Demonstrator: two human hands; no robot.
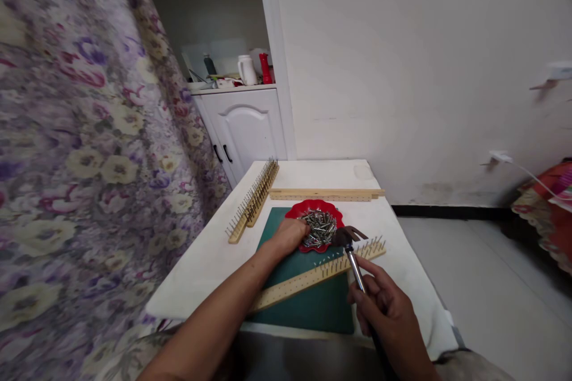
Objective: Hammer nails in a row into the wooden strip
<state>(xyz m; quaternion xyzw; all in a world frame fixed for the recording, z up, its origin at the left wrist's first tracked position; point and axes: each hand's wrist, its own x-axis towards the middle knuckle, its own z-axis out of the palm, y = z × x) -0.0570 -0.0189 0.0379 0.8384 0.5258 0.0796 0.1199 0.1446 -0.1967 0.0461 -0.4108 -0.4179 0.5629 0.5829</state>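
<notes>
1. Head view: bare left hand [290,234] at the left side of a red scalloped bowl [313,204], fingertips among loose nails [322,226]; impossible to tell whether gripping any. Right hand [388,303], apart from the left, wrapped around a hammer [356,269].
2. Slantwise across a green mat [313,314], nearer than the bowl: a wooden strip [295,286], nails upright along its right part, only small marks leftward.
3. Possible trouble: upright nails knocked askew by the low hammer; fingertips pricked in the heap; spillage from a tugged rim.
4. Containers: bowl heaped with nails; white jug [247,70] on a distant counter, contents hidden.
</notes>
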